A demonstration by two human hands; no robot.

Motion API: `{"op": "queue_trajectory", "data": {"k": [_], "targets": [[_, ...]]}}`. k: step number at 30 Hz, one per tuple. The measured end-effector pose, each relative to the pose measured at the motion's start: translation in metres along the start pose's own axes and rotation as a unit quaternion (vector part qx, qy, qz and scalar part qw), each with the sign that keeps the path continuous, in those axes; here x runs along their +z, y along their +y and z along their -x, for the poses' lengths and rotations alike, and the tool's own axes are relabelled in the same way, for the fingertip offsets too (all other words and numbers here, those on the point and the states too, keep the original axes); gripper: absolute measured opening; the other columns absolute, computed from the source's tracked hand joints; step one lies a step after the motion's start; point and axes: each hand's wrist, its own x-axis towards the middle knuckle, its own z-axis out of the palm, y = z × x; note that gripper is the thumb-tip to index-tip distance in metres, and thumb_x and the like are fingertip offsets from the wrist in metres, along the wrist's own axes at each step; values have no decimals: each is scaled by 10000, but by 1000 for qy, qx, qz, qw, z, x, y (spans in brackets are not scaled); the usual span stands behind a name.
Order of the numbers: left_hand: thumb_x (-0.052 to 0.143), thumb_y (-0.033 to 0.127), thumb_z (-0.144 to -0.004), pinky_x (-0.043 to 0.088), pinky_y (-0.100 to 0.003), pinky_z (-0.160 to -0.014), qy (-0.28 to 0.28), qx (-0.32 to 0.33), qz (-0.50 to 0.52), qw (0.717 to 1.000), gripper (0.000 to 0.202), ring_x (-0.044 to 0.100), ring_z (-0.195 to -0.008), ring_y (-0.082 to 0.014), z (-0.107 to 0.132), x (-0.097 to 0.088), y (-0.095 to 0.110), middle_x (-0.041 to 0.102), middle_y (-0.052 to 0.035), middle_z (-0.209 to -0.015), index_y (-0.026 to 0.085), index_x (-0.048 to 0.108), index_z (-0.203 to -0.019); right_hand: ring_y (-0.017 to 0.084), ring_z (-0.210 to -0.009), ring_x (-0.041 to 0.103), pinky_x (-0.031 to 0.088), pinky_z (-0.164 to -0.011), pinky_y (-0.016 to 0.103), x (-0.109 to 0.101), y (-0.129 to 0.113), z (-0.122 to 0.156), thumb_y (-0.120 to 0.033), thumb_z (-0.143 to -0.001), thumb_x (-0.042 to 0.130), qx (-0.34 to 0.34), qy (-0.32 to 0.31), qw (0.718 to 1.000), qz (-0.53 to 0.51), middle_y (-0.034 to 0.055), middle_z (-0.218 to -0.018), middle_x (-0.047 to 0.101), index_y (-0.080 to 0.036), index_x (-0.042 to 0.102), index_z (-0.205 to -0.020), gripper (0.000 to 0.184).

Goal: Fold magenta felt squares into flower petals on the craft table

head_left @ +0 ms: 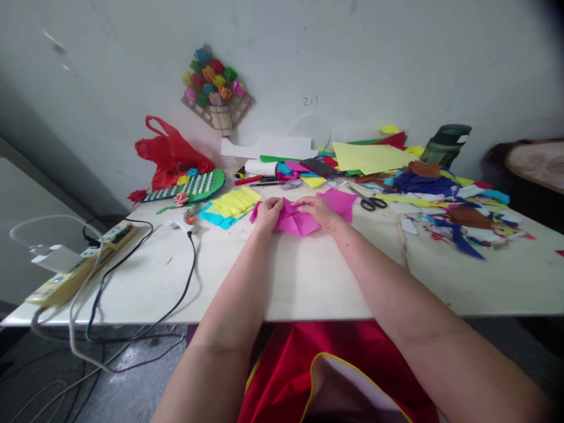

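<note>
Over the middle of the table, my left hand pinches the left part of a creased magenta crepe paper sheet. On the same sheet, my right hand grips the upper right part, thumb and fingers pressed together. More magenta paper lies flat just behind and right of my right hand. Left of my left hand are a yellow crepe paper piece and blue paper partly under it. Black-handled scissors lie to the right of the magenta paper.
A glue gun with a black cord and a power strip occupy the left side. Paper scraps and a dark green bottle are at right. A red plastic bag stands behind a green board. A paper-flower decoration hangs on the wall.
</note>
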Motion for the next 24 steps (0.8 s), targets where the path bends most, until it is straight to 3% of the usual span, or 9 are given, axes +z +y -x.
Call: {"op": "queue_trajectory", "data": {"k": [9, 16, 24], "targets": [[608, 410, -679, 337, -196, -473, -31, -53, 77, 995, 264, 473, -508, -89, 1, -1, -1, 544, 17, -574, 150, 583, -711, 181, -985, 575, 387, -943, 335, 0, 4, 0, -98, -591, 535, 9, -39, 999, -15, 16, -983, 694, -204, 700, -983, 438], [629, 395, -682, 326, -186, -447, -79, -55, 118, 988, 259, 461, -472, -71, 2, 0, -3, 532, 21, -574, 149, 558, -724, 204, -1038, 558, 379, -952, 353, -3, 8, -2, -114, -594, 527, 5, -59, 998, -19, 33, -1029, 688, -201, 710, -975, 432], [649, 422, -662, 359, -209, -471, -78, -64, 96, 990, 279, 491, -487, -92, 3, -2, -1, 538, 15, -556, 155, 579, -705, 187, -888, 577, 433, -790, 293, -5, 10, -3, -114, -574, 487, 8, -48, 999, 19, 35, -932, 701, -179, 732, -890, 405]]}}
